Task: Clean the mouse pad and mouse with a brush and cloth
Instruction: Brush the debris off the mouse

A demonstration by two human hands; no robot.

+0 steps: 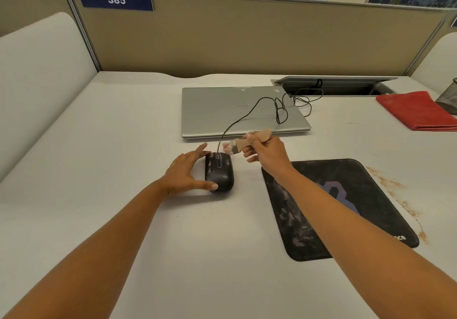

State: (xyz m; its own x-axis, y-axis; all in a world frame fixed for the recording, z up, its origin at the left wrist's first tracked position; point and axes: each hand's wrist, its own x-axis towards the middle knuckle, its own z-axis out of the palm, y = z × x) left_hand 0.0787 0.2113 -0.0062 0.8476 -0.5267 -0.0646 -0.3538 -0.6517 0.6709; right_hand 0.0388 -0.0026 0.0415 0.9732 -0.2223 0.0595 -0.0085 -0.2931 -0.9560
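Note:
A black wired mouse (220,171), smeared with pale dust, sits on the white desk left of the pad. My left hand (186,173) holds it from the left side, thumb at its near end and fingers at its far end. My right hand (265,151) grips the wooden handle of a small brush (243,142), whose blurred bristles hover just above the mouse's front end. The black mouse pad (346,187), with a purple logo and dusty streaks, lies to the right, partly under my right forearm. A folded red cloth (418,109) lies at the far right.
A closed silver laptop (222,113) lies behind the mouse, with the mouse cable (279,106) looped over it into a desk cable slot (331,87). A mesh holder (448,96) stands at the right edge. Brown dust streaks (393,187) mark the desk beside the pad. Partition walls enclose the desk.

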